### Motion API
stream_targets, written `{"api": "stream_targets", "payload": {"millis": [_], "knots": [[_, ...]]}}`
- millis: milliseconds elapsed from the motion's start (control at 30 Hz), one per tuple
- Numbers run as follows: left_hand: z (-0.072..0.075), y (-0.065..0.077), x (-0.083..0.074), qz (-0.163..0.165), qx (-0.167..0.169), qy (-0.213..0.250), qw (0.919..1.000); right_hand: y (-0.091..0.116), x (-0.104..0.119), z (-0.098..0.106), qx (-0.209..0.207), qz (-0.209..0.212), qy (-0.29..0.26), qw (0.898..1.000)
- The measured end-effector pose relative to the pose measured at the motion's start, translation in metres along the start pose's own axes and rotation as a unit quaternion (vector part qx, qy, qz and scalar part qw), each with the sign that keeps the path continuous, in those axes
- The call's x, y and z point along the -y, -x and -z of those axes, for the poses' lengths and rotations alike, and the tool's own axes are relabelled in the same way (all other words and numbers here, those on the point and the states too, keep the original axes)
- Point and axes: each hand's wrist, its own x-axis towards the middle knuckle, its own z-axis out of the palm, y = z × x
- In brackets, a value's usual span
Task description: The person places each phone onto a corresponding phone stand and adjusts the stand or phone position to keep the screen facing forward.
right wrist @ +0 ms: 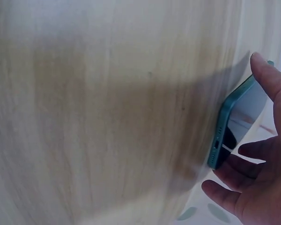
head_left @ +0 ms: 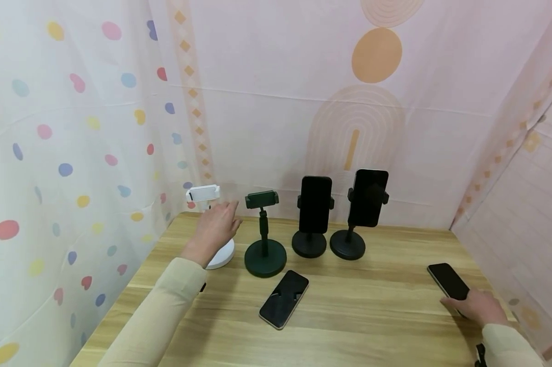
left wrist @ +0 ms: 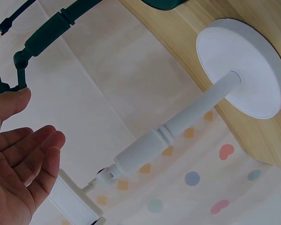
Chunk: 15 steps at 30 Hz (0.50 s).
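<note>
My left hand (head_left: 216,224) hovers between a white phone stand (head_left: 220,255) and a dark green phone stand (head_left: 265,257), its fingers loosely bent and holding nothing. In the left wrist view the white stand's holder (left wrist: 75,199) appears partly behind the fingers, and the green stand's arm (left wrist: 49,33) is above the thumb. Far to the right, my right hand (head_left: 479,306) spans the near end of a phone (head_left: 447,280) lying screen up. The right wrist view shows this phone's green edge (right wrist: 220,133), with the thumb by one long side and loose fingers by the other.
Two black stands (head_left: 309,244) (head_left: 347,245) at the back hold upright phones (head_left: 315,204) (head_left: 369,198). Another phone (head_left: 284,299) lies screen up on the wooden table (head_left: 363,306) before the green stand. Patterned curtains (head_left: 266,127) hang behind and along both sides.
</note>
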Motion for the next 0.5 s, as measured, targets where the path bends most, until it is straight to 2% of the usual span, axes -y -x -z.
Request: {"api": "stream_targets", "payload": {"millis": [267, 500], "knots": [[-0.0033, 0.0011, -0.0002, -0.013, -0.011, 0.002, 0.9998, 0.0010, -0.0060, -0.0020, 0.006, -0.009, 0.022, 1.000], [-0.0021, -0.0007, -0.0032, -0.005, -0.011, 0.005, 0.9999, 0.0014, -0.0082, 0.0000, 0.007, -0.006, 0.031, 0.999]]}}
